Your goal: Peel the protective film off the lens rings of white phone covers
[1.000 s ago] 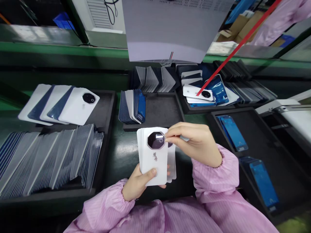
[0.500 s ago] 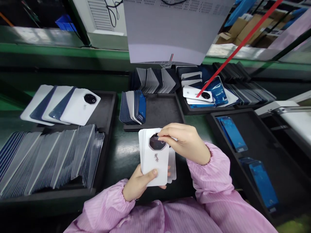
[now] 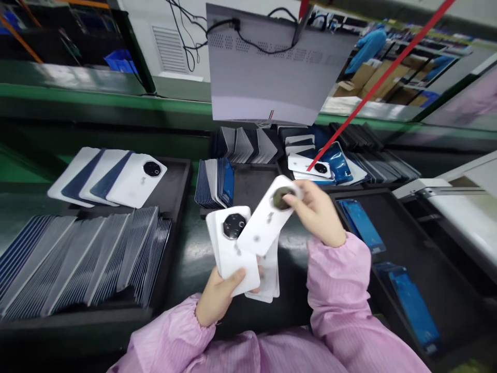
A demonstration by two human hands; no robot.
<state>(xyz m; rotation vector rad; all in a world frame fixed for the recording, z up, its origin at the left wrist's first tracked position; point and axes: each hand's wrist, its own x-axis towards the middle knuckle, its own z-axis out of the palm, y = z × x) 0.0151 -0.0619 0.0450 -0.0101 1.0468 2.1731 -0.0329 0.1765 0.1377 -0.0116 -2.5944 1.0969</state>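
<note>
My left hand (image 3: pixel 220 294) is closed round a stack of white phone back panels (image 3: pixel 233 261), its thumb pressing on the top one. A dark camera-lens area shows at that panel's upper end. Translucent sheets (image 3: pixel 267 280) stick out under the stack on its right side. My right hand (image 3: pixel 320 210) pinches a single white phone back panel (image 3: pixel 267 220) by its camera end, thumb over the dark lens area. This panel is tilted to the right, and its lower end overlaps the stack.
On the left, a black tray (image 3: pixel 180 181) carries white and dark blue panels above rows of grey sheets (image 3: pixel 89 259). Another black tray (image 3: pixel 248 181) stands ahead. Blue panels (image 3: pixel 411 305) lie in the right tray (image 3: pixel 435 269). A red strip (image 3: pixel 373 96) slants down across the view.
My right hand has lifted the top white panel off the stack and moved it up and to the right. Another panel's camera area now shows in my left hand. The head view has tilted up.
</note>
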